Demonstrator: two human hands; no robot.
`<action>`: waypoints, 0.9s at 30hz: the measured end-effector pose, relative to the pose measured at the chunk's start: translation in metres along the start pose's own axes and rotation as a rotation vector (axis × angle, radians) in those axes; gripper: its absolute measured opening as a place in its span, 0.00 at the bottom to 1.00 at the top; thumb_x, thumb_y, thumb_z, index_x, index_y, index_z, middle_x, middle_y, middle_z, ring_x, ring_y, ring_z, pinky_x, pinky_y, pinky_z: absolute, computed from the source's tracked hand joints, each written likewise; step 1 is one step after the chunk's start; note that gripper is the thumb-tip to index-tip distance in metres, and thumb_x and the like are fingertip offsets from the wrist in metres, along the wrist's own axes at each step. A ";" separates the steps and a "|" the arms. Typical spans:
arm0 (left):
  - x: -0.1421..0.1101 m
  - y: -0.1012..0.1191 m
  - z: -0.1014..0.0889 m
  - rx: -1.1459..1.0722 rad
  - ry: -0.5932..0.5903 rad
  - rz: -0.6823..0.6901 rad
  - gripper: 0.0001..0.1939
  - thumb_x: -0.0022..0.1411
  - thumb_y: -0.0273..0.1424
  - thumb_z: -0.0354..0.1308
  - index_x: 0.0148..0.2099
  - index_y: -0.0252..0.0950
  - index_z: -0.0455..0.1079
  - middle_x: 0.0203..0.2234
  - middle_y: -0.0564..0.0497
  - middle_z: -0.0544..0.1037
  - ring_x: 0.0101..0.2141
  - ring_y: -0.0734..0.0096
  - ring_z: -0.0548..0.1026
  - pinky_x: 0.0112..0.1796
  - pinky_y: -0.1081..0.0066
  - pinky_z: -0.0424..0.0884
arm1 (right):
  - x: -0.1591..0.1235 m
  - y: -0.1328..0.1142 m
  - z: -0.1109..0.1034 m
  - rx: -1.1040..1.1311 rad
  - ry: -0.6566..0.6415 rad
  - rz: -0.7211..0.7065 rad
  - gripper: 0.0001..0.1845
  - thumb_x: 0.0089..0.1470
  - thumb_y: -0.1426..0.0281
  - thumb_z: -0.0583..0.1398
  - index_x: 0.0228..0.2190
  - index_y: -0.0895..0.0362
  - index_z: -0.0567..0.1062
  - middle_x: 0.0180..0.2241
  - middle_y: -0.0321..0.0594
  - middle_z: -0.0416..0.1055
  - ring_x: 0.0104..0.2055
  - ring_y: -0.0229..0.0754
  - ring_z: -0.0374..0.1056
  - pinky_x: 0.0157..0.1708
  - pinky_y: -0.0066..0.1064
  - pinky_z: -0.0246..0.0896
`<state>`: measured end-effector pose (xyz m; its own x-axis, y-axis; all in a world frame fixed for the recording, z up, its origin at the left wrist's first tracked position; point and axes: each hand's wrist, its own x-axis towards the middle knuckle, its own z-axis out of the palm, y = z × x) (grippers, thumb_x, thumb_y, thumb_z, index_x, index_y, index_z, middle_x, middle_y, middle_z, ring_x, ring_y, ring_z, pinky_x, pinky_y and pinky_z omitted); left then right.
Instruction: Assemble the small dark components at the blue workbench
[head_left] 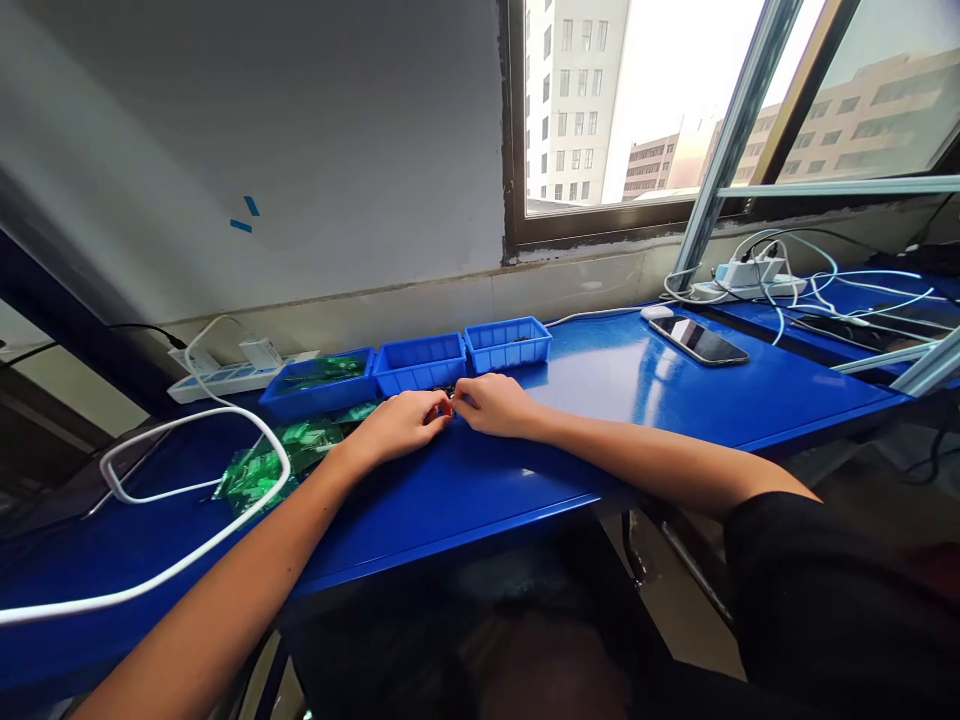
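My left hand (405,420) and my right hand (495,404) meet fingertip to fingertip just above the blue table (480,480). Both are closed in a pinch; whatever sits between the fingers is too small and too hidden to name. Right behind them stands the middle blue bin (421,362), whose inside looks bare where it shows. To its right, another blue bin (508,344) has small dark pieces at the bottom. The left blue bin (319,385) contains green-tinted packets. More shiny green plastic bags (262,465) lie beside my left forearm.
A white cable (187,565) loops across the table's left side, near a power strip (232,378). At the right lie a phone (699,340) and a small white case (657,313). Tangled cables and a second power strip (750,288) sit beyond a metal post (731,140).
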<state>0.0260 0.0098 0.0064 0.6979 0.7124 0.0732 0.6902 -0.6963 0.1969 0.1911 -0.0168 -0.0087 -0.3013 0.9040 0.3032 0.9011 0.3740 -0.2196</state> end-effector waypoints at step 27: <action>0.000 -0.003 -0.001 -0.024 -0.074 0.002 0.13 0.56 0.40 0.42 0.33 0.37 0.61 0.26 0.51 0.71 0.27 0.68 0.68 0.28 0.71 0.62 | 0.001 0.001 -0.001 0.135 0.054 -0.047 0.11 0.55 0.67 0.55 0.32 0.58 0.76 0.25 0.36 0.73 0.27 0.34 0.64 0.25 0.25 0.43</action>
<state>0.0235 0.0119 0.0071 0.7121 0.7021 0.0009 0.6847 -0.6947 0.2205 0.1919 -0.0161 -0.0077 -0.3220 0.8735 0.3652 0.8349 0.4438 -0.3255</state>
